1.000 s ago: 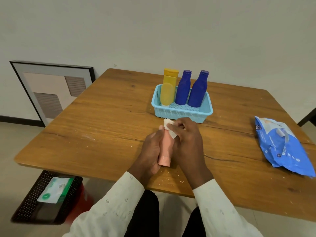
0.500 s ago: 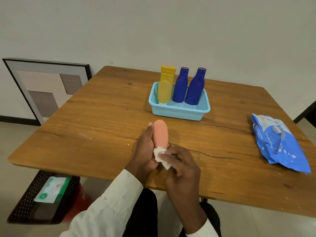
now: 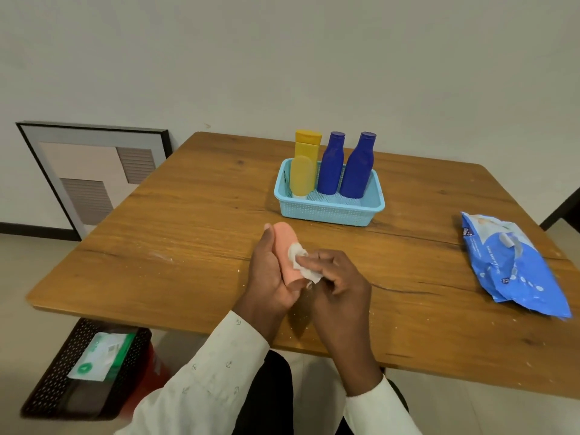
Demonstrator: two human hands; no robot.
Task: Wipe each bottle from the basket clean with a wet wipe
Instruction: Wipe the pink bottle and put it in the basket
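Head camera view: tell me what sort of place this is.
Probably a room in a home: a bare wooden table against a plain pale wall, a black-framed picture propped on the tiled floor.

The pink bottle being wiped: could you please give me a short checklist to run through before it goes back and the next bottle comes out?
1. Left hand grips the pink bottle firmly: ok.
2. Right hand presses the wet wipe against the bottle: ok.
3. Bottle wiped on every side: cannot tell; its back is hidden.
4. Room in the blue basket to return it: ok, the front is free.
5. Bottles left to wipe: two yellow bottles and two dark blue bottles stand in the basket: ok.
6. Wet wipe pack on the table: ok.
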